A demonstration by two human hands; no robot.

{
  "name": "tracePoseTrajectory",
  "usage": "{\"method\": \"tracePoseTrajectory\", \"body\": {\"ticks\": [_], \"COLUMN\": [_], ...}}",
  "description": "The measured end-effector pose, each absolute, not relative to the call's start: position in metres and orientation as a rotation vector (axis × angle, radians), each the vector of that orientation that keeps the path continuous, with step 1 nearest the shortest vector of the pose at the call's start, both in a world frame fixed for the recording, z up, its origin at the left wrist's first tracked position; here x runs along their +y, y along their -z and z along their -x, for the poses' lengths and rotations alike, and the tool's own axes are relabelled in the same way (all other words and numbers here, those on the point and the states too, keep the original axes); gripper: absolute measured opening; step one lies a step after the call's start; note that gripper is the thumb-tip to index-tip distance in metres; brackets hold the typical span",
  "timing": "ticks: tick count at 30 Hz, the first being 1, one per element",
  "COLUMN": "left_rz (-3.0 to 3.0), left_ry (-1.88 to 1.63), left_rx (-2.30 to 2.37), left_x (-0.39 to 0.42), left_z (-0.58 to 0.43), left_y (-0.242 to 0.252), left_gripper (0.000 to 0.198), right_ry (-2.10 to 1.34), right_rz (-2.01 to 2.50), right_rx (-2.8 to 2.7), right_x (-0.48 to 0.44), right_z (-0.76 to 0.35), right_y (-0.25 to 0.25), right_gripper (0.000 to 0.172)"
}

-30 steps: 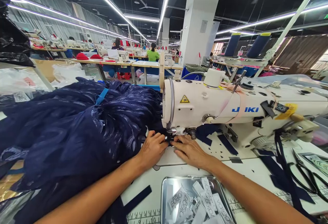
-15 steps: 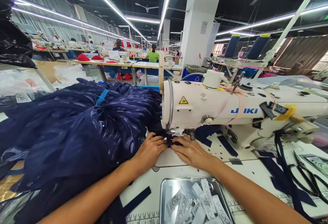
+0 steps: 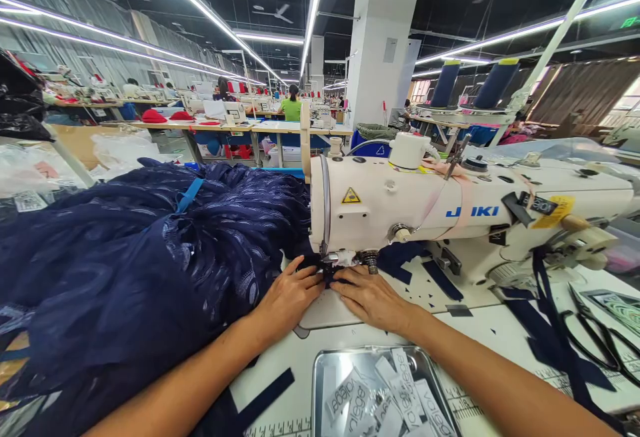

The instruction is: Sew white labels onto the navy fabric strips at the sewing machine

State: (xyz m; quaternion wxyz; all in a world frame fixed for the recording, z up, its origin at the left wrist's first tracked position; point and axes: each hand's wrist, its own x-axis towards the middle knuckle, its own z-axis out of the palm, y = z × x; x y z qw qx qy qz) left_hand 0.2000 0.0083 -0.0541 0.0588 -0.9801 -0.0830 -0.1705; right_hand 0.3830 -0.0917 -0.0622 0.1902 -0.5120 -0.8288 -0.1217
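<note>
My left hand (image 3: 290, 298) rests at the left of the needle area of a white sewing machine (image 3: 395, 200). Its fingers press on dark navy fabric beside the presser foot (image 3: 330, 267). On the other side, my right hand (image 3: 370, 296) lies with its fingertips on the same dark fabric, under the machine head. The fingertips of both hands nearly meet at the foot, and what lies under them is mostly hidden. A large heap of navy patterned fabric (image 3: 140, 257) fills the left side, with a blue strip (image 3: 190, 195) on it.
A metal tray (image 3: 318, 384) of white printed labels stands in front. Black scissors (image 3: 595, 330) and navy strips (image 3: 540, 337) lie at the right. Two navy thread cones (image 3: 470, 84) stand behind the machine. A person in green (image 3: 291, 110) sits farther back.
The whole view has shifted slightly, so the machine and fabric heap appear a little further left. Both hands keep nearly the same place at the presser foot.
</note>
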Motion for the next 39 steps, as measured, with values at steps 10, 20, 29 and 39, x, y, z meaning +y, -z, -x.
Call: {"method": "tracePoseTrajectory", "body": {"ticks": [10, 20, 29, 39], "left_rz": [2.982, 2.854, 2.550, 2.640], "left_ry": [0.376, 0.368, 0.192, 0.171], "left_rx": [-0.368, -0.452, -0.768, -0.671], "left_x": [0.006, 0.007, -0.011, 0.006], "left_z": [-0.198, -0.207, -0.215, -0.222], "left_y": [0.048, 0.037, 0.038, 0.033], "left_gripper": [0.037, 0.028, 0.021, 0.025], "right_ry": [0.365, 0.220, 0.413, 0.429], "right_rz": [1.598, 1.697, 1.914, 1.617], "right_rx": [-2.346, -2.174, -2.295, -2.512], "right_x": [-0.092, -0.082, -0.089, -0.100], "right_z": [-0.376, -0.387, -0.372, -0.388], "right_y": [0.054, 0.067, 0.045, 0.049], "right_gripper": [0.029, 0.033, 0.028, 0.019]}}
